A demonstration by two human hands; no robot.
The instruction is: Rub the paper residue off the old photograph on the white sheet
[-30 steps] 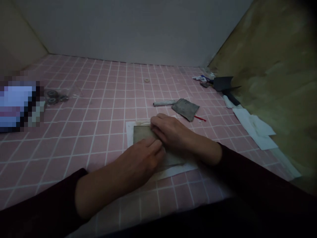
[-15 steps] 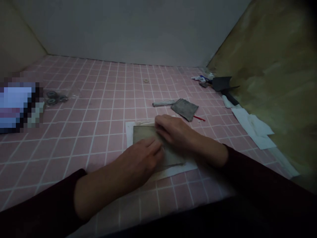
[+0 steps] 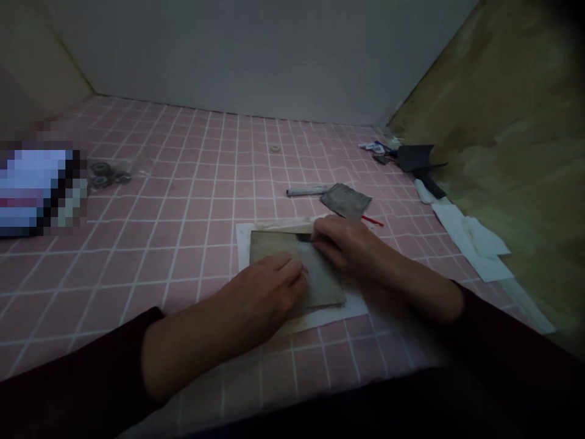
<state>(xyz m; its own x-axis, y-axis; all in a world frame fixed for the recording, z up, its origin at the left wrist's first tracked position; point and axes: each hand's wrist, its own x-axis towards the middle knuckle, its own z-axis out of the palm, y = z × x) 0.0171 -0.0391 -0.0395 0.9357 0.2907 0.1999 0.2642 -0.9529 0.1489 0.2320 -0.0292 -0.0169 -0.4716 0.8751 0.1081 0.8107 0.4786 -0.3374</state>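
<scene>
A flat grey-green square sheet (image 3: 274,244) lies on white paper (image 3: 244,244) on the pink checked cloth. My left hand (image 3: 274,289) rests over its lower left part, fingers curled together; what they hold, if anything, is hidden. Over the upper right part of the sheet is my right hand (image 3: 338,241), its fingers pinched. A small dark piece (image 3: 304,238) shows at those fingertips, too dim to name. Folded pale cloth or paper (image 3: 278,224) runs along the sheet's far edge.
Beyond the hands lie a grey square piece (image 3: 346,200), a silvery tube (image 3: 305,191) and a red stick (image 3: 372,221). A black tool (image 3: 415,157) and white papers (image 3: 478,238) are at right. Dark rings (image 3: 101,174) in a clear bag and a blurred-out screen (image 3: 34,189) stand left.
My right hand has moved right along the sheet's far edge, and the dark piece at its fingertips now shows. My left hand has stayed at nearly the same place on the sheet. The view has shifted slightly.
</scene>
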